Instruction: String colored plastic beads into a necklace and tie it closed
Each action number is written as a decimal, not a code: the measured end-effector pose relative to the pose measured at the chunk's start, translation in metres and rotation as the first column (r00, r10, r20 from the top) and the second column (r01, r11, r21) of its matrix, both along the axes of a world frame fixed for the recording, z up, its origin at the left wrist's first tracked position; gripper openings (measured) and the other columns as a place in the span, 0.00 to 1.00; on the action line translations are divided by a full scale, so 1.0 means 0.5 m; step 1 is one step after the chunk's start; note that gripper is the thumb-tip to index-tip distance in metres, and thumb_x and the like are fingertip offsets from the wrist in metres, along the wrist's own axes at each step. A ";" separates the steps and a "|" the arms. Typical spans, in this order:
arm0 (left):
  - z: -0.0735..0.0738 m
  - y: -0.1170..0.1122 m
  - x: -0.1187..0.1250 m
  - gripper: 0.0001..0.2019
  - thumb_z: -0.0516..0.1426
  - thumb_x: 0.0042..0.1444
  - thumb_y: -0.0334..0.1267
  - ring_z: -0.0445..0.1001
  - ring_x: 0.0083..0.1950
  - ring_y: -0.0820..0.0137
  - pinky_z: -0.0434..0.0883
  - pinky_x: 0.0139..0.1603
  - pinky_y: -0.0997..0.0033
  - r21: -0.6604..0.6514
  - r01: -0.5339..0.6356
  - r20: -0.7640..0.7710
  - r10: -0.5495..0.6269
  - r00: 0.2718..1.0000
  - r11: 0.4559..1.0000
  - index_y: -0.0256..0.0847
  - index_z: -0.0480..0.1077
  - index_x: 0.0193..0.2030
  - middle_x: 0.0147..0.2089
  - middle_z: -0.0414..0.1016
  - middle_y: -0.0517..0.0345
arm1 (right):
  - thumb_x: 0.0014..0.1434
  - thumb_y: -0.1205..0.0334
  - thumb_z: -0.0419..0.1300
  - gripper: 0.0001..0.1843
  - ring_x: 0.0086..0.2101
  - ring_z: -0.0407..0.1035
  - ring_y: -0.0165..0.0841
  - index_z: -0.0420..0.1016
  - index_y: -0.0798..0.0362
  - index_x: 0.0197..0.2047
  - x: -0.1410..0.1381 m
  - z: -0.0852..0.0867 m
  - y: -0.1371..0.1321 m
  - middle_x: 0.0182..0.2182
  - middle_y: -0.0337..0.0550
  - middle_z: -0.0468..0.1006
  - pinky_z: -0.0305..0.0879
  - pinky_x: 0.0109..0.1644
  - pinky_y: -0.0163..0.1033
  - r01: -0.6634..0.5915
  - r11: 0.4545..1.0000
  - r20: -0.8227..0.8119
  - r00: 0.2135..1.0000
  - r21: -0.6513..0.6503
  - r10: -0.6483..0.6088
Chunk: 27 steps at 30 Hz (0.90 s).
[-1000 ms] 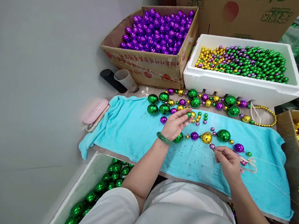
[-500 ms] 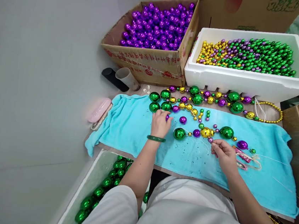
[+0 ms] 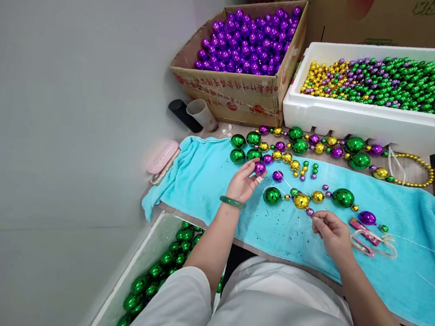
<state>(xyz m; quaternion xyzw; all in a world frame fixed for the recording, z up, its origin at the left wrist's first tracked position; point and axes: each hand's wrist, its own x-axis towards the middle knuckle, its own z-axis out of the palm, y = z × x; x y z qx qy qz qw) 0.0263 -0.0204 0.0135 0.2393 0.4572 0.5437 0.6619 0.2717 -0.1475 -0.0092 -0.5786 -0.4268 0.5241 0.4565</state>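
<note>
My left hand [image 3: 243, 181], with a green bangle at its wrist, holds a shiny purple bead [image 3: 259, 168] between thumb and fingers just over the towel. My right hand [image 3: 329, 229] is closed in a pinch at a small light-purple bead [image 3: 309, 212], beside a large gold bead [image 3: 301, 201]. Around them lie a big green bead [image 3: 272, 195], another purple bead [image 3: 277, 175], a second gold bead [image 3: 317, 196] and a large green oval bead [image 3: 343, 197]. Thin white thread runs among these beads. Pink-handled snips [image 3: 365, 233] lie right of my right hand.
A blue towel [image 3: 207, 182] covers the worktop. Behind it lies a finished-looking bead strand [image 3: 359, 161]. Further back stand a carton [image 3: 232, 94] of purple beads and a white foam box [image 3: 362, 116] of small beads. A clear cup [image 3: 202, 115] and pink case [image 3: 162, 157] are at left.
My left hand has turned and lifted slightly, bringing the purple bead up into view in its fingers. My right hand keeps its pinch, and the large gold bead beside it has shifted. The view has swung left.
</note>
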 end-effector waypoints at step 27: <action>0.048 -0.073 0.101 0.28 0.66 0.43 0.33 0.69 0.41 0.77 0.69 0.45 0.76 0.292 0.002 -0.159 0.046 0.986 0.956 0.48 0.66 0.53 0.45 0.68 0.61 | 0.56 0.53 0.60 0.11 0.23 0.62 0.28 0.73 0.53 0.33 -0.007 -0.009 -0.007 0.20 0.36 0.68 0.60 0.28 0.35 -0.041 0.998 -0.003 0.999 -0.045 0.041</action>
